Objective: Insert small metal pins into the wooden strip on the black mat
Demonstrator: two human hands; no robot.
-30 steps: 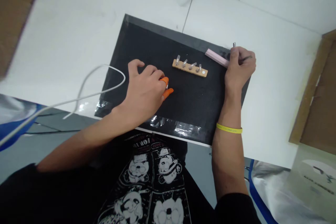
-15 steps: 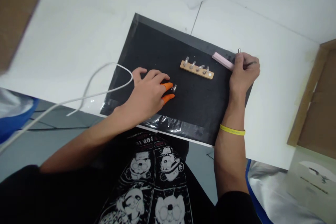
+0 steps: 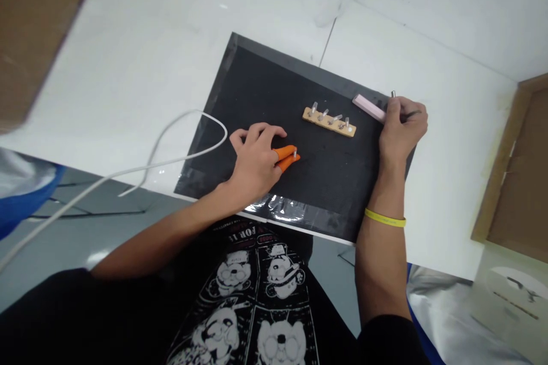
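Note:
My left hand point(image 3: 257, 162) is over the black mat, with orange finger covers point(image 3: 286, 153) on the thumb and index finger. Those two tips pinch a small, shiny, clear-and-metal piece point(image 3: 295, 153), mostly hidden by the fingers. The other fingers are loosely bent. My right hand point(image 3: 402, 128) is closed at the mat's right edge around a slim tool point(image 3: 393, 93). A silver end sticks up above the thumb and a dark thin part shows by the fingers; its kind is unclear. Between the hands lies a wooden strip point(image 3: 329, 122) carrying several upright clear pieces point(image 3: 324, 114).
A pink bar point(image 3: 369, 108) lies beside my right hand. The black mat point(image 3: 257, 80) is taped to a white table point(image 3: 149, 40). A white cable point(image 3: 171, 161) loops left of my left hand. Brown panels point(image 3: 520, 177) stand at the right side.
My left thumb and index finger have closed on the small clear-and-metal piece, which stood between them on the mat. My right hand keeps its hold; the whole view has shifted slightly.

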